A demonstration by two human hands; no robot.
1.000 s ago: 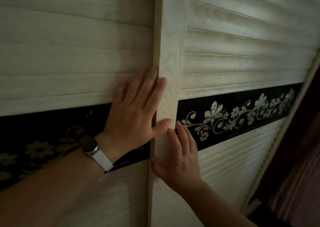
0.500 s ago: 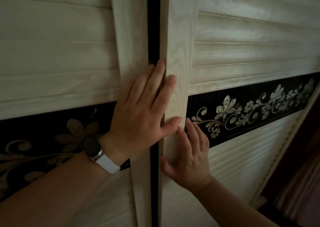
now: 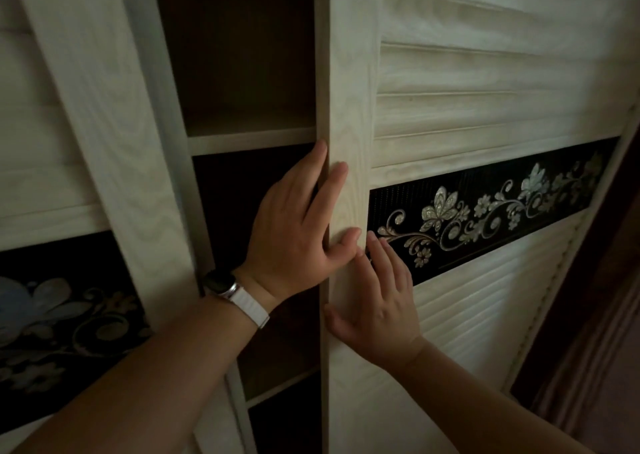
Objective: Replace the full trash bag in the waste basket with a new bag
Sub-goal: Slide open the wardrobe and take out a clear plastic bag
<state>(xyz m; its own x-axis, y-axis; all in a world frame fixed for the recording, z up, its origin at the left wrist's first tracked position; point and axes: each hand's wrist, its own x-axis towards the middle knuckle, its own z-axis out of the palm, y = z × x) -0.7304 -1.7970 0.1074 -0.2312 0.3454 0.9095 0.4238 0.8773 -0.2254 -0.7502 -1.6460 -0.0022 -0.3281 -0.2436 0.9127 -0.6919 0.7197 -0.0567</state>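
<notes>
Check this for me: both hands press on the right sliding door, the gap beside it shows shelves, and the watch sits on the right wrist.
One detail is wrong: the watch, on a white strap, sits on the left wrist, not the right, as the head view shows. The rest stands: the left hand and the right hand both press on the right sliding door, and the gap beside it shows shelves.

The left hand (image 3: 298, 225), straight-fingered, presses the edge of the pale wood-grain louvred sliding door (image 3: 450, 114); just below it, the right hand (image 3: 379, 303) lies flat on that door's face.
</notes>
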